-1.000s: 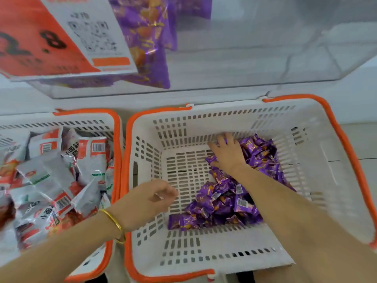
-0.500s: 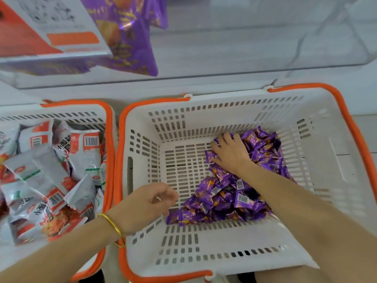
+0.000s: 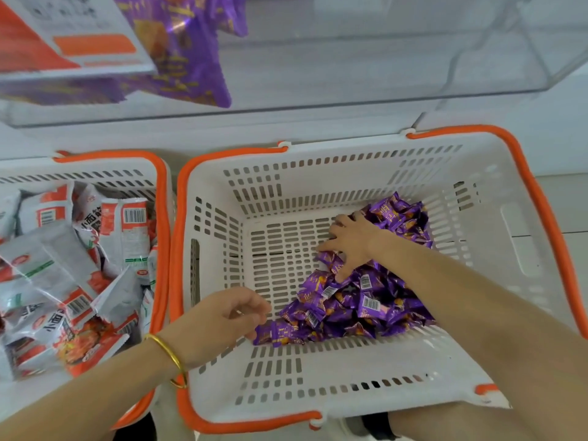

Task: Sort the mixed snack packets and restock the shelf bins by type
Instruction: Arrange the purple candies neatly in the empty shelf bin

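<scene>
An orange-and-white printed card is leaning at the top left, a gold bangle is circling a wrist well below the card, and pale floor tiles are showing far to its lower right.

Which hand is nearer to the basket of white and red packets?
Left. The left hand hovers just past the left basket rim, inside the right basket; the right hand rests farther away on the purple packets.
</scene>
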Action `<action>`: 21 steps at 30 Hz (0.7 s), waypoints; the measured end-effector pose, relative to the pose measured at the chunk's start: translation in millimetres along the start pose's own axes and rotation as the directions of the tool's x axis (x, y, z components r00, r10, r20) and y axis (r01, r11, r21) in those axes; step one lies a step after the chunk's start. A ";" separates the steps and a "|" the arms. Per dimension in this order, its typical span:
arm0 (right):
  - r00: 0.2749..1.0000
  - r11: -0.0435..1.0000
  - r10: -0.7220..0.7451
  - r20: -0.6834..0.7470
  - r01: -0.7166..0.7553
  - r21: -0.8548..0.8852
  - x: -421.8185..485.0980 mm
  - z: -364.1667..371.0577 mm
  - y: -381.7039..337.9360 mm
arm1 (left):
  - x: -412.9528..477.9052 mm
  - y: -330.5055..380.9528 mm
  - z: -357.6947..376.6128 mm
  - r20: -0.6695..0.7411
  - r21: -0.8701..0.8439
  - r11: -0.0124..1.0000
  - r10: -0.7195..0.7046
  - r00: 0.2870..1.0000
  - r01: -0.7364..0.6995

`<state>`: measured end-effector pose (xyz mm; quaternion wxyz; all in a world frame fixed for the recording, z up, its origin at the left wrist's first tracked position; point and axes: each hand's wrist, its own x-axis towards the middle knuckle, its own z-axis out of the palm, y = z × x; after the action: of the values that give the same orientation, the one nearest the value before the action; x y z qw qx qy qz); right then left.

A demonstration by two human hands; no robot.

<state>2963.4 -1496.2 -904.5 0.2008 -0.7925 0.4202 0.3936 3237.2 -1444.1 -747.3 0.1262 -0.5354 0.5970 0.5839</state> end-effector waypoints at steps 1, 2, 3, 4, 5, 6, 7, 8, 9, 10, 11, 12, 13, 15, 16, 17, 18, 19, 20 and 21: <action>1.000 1.000 -0.011 0.026 0.011 0.012 -2.3 2.0 0.5 | -0.3 0.2 0.1 0.002 0.001 1.000 -0.003 1.000 0.003; 0.999 1.000 -0.022 0.035 0.021 0.017 -5.0 4.4 -0.8 | -0.4 0.5 0.3 0.005 0.001 1.000 -0.006 1.000 0.005; 0.999 1.000 -0.025 0.030 0.025 0.011 -7.4 7.7 -4.7 | -0.5 0.7 0.3 0.006 0.001 1.000 -0.006 1.000 0.006; 1.000 1.000 -0.021 0.014 0.021 -0.001 -8.7 11.4 -10.4 | -0.3 0.6 0.2 0.005 -0.003 1.000 -0.004 1.000 0.004; 1.000 1.000 -0.012 -0.002 0.012 -0.009 -8.8 15.6 -16.7 | -0.2 0.4 0.4 0.003 -0.007 1.000 0.000 1.000 0.000; 1.000 1.000 0.003 -0.014 -0.003 -0.006 -8.0 18.9 -22.4 | 0.3 0.1 0.6 0.001 -0.007 1.000 0.005 1.000 -0.005; 1.000 1.000 0.015 -0.021 -0.015 0.007 -6.7 21.0 -26.5 | 0.8 -0.2 0.6 0.002 -0.006 1.000 0.008 1.000 -0.008; 0.999 0.999 0.023 -0.028 -0.022 0.023 -6.0 21.8 -29.3 | 1.1 -0.6 0.8 0.003 -0.004 1.000 0.009 1.000 -0.009; 0.999 0.999 0.026 -0.039 -0.025 0.037 -5.3 22.1 -30.5 | 1.3 -1.0 0.8 0.005 -0.004 1.000 0.008 1.000 -0.008; 0.998 0.998 0.032 -0.058 -0.029 0.049 -6.2 22.1 -31.7 | 1.2 -1.5 1.0 0.008 -0.005 1.000 0.005 1.000 -0.005; 0.996 0.997 0.048 -0.078 -0.044 0.062 -7.0 23.5 -33.2 | 0.9 -1.6 1.3 0.010 -0.007 1.000 0.003 1.000 -0.003; 0.992 0.995 0.076 -0.098 -0.068 0.077 -8.1 25.6 -35.5 | 0.6 -1.7 1.5 0.011 -0.010 1.000 0.006 1.000 -0.006; 0.988 0.991 0.107 -0.109 -0.097 0.092 -9.0 28.9 -38.9 | 0.2 -1.5 1.8 0.011 -0.010 1.000 0.010 1.000 -0.010; 0.981 0.983 0.154 -0.115 -0.140 0.118 -10.7 33.8 -47.1 | -0.5 -0.7 2.5 0.007 -0.006 1.000 0.016 1.000 -0.016; 0.979 0.981 0.162 -0.121 -0.147 0.124 -11.1 34.8 -51.2 | -0.9 -0.2 2.9 0.005 -0.006 1.000 0.017 1.000 -0.017; 0.978 0.980 0.166 -0.130 -0.149 0.132 -11.3 34.6 -55.1 | -1.4 0.0 3.2 0.002 -0.008 1.000 0.017 1.000 -0.017; 0.975 0.977 0.173 -0.139 -0.152 0.150 -11.7 33.6 -59.0 | -2.0 0.1 3.4 0.000 -0.013 1.000 0.017 1.000 -0.017; 0.971 0.971 0.187 -0.147 -0.160 0.178 -11.4 33.0 -62.6 | -2.9 0.4 3.5 -0.001 -0.020 1.000 0.019 1.000 -0.019; 0.966 0.962 0.206 -0.156 -0.171 0.211 -11.7 32.0 -65.3 | -3.8 0.7 3.3 -0.002 -0.026 0.999 0.022 1.000 -0.022; 0.961 0.952 0.225 -0.160 -0.181 0.248 -12.3 31.0 -67.2 | -5.0 1.1 2.7 -0.002 -0.029 0.999 0.026 1.000 -0.026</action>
<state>3000.5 -1431.8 -914.5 0.2096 -0.7496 0.5596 0.2846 3237.0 -1439.7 -743.6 0.1103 -0.5301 0.5953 0.5937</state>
